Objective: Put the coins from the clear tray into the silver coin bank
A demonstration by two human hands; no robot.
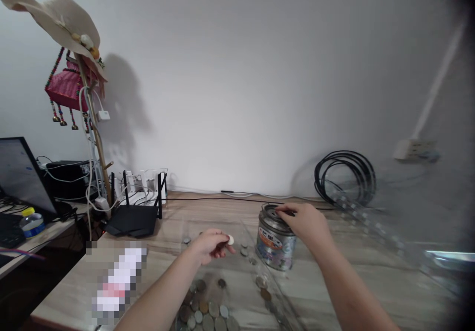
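My left hand grasped a pale coin between thumb and fingers above a wooden-topped table, while my right hand reached over the top of a printed metal tin. The fingers of the right were drawn together at the rim of its lid; whether they gripped a coin, the lid or nothing, I could not tell. The tin stood upright right of center, its colorful label facing me.

Below my left wrist, loose coins lay clustered in a clear plastic container, silver-toned for the most part, with a few brownish ones among them. Others were scattered farther back, near the left hand and toward the tin.

To my left, a black router sat in front of white networking gear, beside a wooden stand hung with a wide-brimmed hat and a pink woven bag. A monitor and a yellow-capped bottle occupied the adjoining desk. Behind the tin, to the right, a coil of black cable leaned against the pale wall.
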